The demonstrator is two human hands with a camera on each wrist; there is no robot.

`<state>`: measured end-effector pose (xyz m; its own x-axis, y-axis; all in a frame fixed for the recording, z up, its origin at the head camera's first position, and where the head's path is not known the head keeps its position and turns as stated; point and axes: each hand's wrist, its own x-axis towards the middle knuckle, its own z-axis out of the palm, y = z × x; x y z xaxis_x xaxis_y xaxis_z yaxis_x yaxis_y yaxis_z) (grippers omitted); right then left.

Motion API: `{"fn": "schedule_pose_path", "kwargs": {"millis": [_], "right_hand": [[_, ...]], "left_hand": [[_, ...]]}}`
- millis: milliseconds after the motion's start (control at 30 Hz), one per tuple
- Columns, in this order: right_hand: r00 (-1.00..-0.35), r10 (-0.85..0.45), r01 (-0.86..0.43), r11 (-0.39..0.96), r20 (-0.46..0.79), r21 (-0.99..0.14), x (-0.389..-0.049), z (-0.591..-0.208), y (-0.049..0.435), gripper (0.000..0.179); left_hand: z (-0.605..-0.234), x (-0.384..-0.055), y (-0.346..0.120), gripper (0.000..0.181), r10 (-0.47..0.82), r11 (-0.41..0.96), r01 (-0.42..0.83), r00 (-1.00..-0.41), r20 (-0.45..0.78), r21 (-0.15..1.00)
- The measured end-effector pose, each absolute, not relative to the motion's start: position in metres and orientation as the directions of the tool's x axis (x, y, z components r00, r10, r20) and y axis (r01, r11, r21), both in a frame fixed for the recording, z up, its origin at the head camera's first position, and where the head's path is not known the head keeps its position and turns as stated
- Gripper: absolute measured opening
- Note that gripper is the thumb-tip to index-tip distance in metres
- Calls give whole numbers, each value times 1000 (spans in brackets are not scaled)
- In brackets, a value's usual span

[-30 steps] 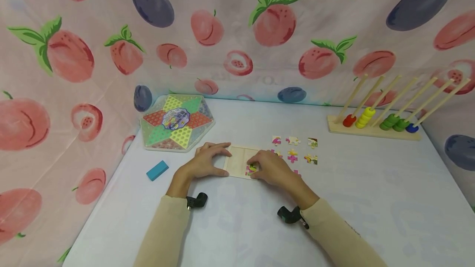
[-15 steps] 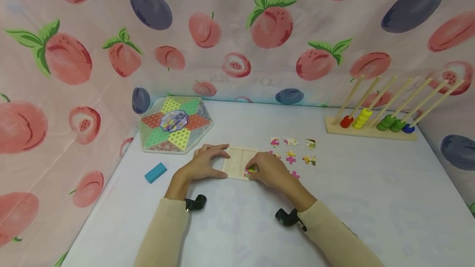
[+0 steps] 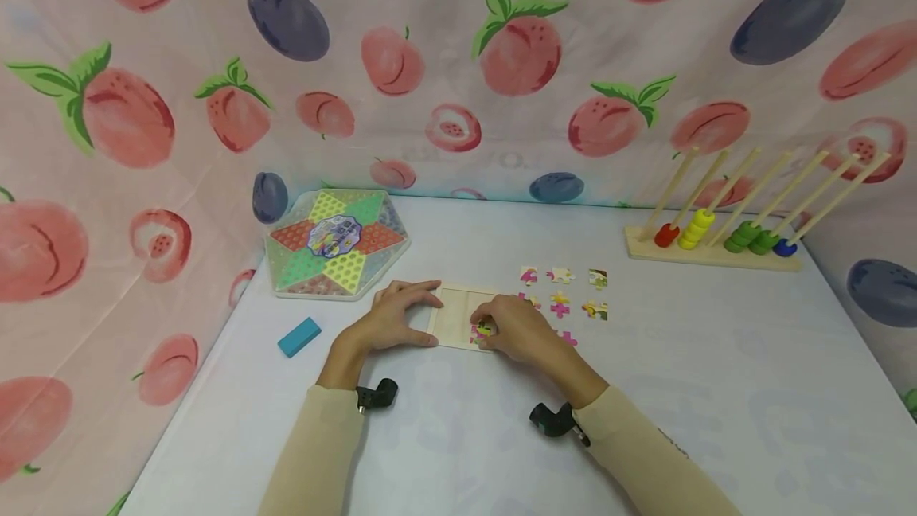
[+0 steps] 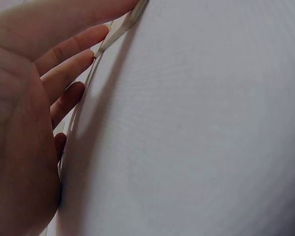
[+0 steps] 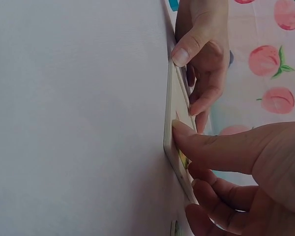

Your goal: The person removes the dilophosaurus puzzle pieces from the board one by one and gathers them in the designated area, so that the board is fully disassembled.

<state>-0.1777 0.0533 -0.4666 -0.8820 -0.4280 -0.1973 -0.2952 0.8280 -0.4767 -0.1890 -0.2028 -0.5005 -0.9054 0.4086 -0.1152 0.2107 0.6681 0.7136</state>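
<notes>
A shallow wooden puzzle tray [image 3: 452, 317] lies on the white table in front of me. My left hand [image 3: 390, 317] holds its left side, thumb at the near corner and forefinger at the far corner. In the right wrist view the left thumb [image 5: 184, 48] sits on the tray's rim. My right hand [image 3: 521, 328] is over the tray's right part, thumb and fingers pinching a pink, green and yellow jigsaw piece [image 3: 478, 334] at the near right corner. The right hand partly hides that piece. The rest of the tray's visible floor is bare wood.
Several loose jigsaw pieces, one a pink and yellow piece [image 3: 559, 306], lie right of the tray. A blue block [image 3: 299, 337] and a hexagonal Chinese checkers board [image 3: 337, 244] are at left. A wooden bead abacus [image 3: 712, 253] stands at the back right, before a fruit-print cloth [image 3: 451, 46].
The head view has shifted slightly. Both hands stay at the tray, the right thumb and fingers still on the jigsaw piece at its near right corner.
</notes>
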Motion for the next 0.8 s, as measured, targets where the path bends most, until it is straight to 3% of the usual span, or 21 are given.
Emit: {"fn": "schedule_pose_path", "kwargs": {"millis": [800], "right_hand": [[-880, -445, -305, 797, -165, -522, -177, -468, 55, 28]], "left_hand": [[-499, -187, -201, 52, 401, 680, 208, -908, -119, 704]]}}
